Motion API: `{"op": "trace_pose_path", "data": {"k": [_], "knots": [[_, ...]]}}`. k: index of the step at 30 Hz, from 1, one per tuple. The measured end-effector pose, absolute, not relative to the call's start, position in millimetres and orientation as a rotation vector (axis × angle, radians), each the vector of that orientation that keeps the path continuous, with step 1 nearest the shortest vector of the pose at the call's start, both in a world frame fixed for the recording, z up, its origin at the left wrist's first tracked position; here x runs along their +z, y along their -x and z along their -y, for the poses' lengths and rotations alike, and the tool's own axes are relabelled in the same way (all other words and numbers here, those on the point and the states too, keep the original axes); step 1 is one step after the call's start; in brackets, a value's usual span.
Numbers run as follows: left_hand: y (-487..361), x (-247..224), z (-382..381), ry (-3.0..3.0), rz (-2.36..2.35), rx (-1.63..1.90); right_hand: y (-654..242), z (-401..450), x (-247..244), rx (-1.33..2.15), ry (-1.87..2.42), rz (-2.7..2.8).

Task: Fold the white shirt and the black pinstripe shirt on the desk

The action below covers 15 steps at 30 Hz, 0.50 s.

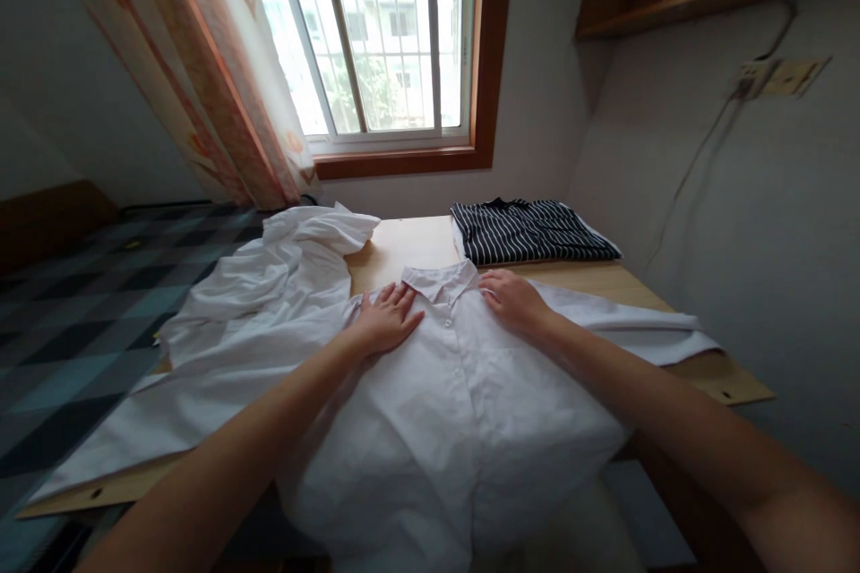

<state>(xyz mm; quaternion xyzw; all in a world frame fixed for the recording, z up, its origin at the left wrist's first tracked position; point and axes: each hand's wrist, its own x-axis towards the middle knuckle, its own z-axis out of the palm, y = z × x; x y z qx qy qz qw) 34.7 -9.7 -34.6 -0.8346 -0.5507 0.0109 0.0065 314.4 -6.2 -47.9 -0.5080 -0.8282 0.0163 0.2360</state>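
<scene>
A white button-up shirt (450, 403) lies front up across a wooden board (403, 246), collar toward the window, sleeves spread to both sides, its lower part hanging over the near edge. My left hand (388, 320) rests flat on the shirt's left shoulder beside the collar, fingers apart. On the other side of the collar, my right hand (514, 300) touches the right shoulder with its fingers curled together; whether cloth is pinched between them is hard to see.
Crumpled white cloth (269, 273) lies at the left of the board. A folded black-and-white striped garment (534, 231) sits at the back right. Left is a checked bed (60, 322). Behind are a curtain (221, 63) and a window (390, 36).
</scene>
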Motion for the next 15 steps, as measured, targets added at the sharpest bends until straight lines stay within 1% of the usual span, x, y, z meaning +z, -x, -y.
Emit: {"op": "trace_pose_path", "data": {"k": [4, 7, 11, 15], "knots": [[-55.7, -11.3, 18.6, 2.44, 1.5, -0.149, -325.2, 4.0, -56.1, 0.011, 1.529, 2.209], [-75.0, -6.9, 16.9, 2.588, 1.321, -0.328, -323.5, 3.5, -65.1, -0.004, 1.525, 2.233], [-82.0, -30.3, 4.3, 2.878, 1.159, -0.438, -322.8, 4.2, -71.4, 0.0, 1.55, 2.256], [-74.5, -51.6, -5.9, 2.895, 1.344, -0.308, -330.0, 4.5, -72.9, 0.051, 1.601, 2.314]]}}
